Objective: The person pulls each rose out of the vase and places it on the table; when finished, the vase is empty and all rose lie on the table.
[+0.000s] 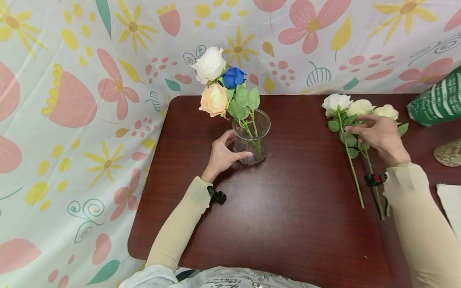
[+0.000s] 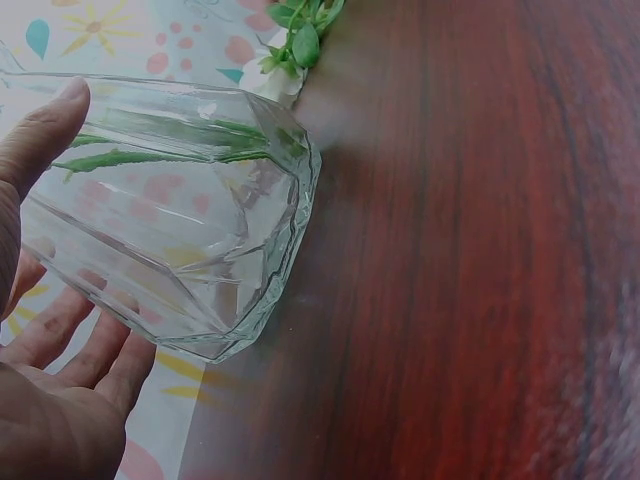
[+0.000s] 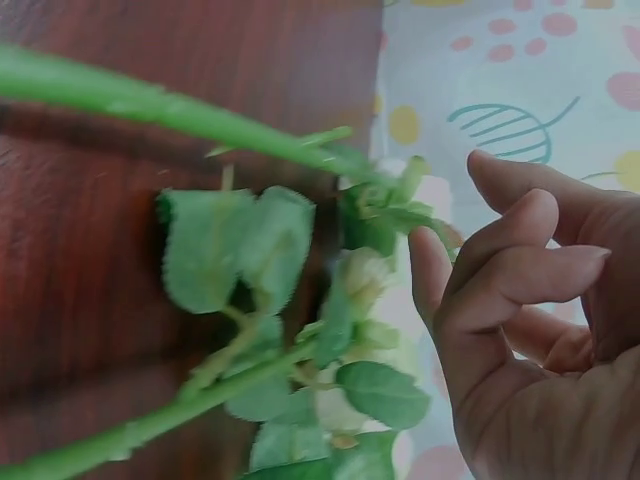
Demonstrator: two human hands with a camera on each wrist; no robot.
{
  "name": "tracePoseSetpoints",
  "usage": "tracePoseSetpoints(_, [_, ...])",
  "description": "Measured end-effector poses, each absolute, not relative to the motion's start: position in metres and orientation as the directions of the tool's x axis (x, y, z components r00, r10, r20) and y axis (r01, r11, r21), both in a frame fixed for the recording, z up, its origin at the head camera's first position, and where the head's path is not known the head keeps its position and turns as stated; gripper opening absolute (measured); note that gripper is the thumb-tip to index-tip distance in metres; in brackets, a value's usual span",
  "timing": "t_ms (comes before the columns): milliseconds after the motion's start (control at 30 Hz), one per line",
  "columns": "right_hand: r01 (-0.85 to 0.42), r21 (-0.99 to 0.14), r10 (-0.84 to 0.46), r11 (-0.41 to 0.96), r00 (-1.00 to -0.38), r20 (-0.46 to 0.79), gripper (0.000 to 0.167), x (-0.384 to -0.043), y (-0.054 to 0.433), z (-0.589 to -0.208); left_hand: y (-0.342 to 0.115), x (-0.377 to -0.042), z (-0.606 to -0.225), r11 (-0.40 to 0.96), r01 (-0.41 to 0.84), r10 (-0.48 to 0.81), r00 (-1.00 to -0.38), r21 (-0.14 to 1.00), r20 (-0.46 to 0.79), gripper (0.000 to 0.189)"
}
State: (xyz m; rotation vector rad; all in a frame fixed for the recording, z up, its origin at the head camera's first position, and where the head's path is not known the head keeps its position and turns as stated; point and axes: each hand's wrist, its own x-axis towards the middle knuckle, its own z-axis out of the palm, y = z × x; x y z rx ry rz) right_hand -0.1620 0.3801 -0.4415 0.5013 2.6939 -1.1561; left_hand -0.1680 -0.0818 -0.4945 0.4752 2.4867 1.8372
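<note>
My left hand (image 1: 223, 154) grips a clear glass vase (image 1: 252, 150) low on its side, thumb in front and fingers behind. In the left wrist view the faceted base of the vase (image 2: 235, 270) shows past the thumb. A white rose (image 1: 210, 65), a blue rose (image 1: 234, 77) and a peach rose (image 1: 214, 100) stand in it, leaning left. At the right, my right hand (image 1: 379, 136) hovers over loose white roses (image 1: 336, 103) lying on the table. Its fingers are loosely bent and hold nothing; in the right wrist view a green stem (image 3: 200, 120) passes beside them.
The dark red wooden table (image 1: 288, 216) meets a flower-printed cloth (image 1: 119, 168) at the back and left. A green patterned object (image 1: 437, 100) stands at the back right, with a mottled round-ended thing (image 1: 449, 153) and a white sheet (image 1: 451, 204) nearer.
</note>
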Motion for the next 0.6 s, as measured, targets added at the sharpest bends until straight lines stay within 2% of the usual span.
tracePoseSetpoints(200, [0.335,-0.734,0.209,0.591,-0.942,-0.261,0.071,-0.159,0.372,-0.427,-0.082,-0.168,-0.495,0.263,0.238,0.253,-0.952,0.935,0.171,0.074])
tracePoseSetpoints(600, [0.243,-0.8,0.136,0.548,-0.97,-0.201,0.046,-0.156,0.334,-0.4,-0.082,-0.168,-0.494,0.257,0.245,0.252,-0.951,0.935,0.18,0.074])
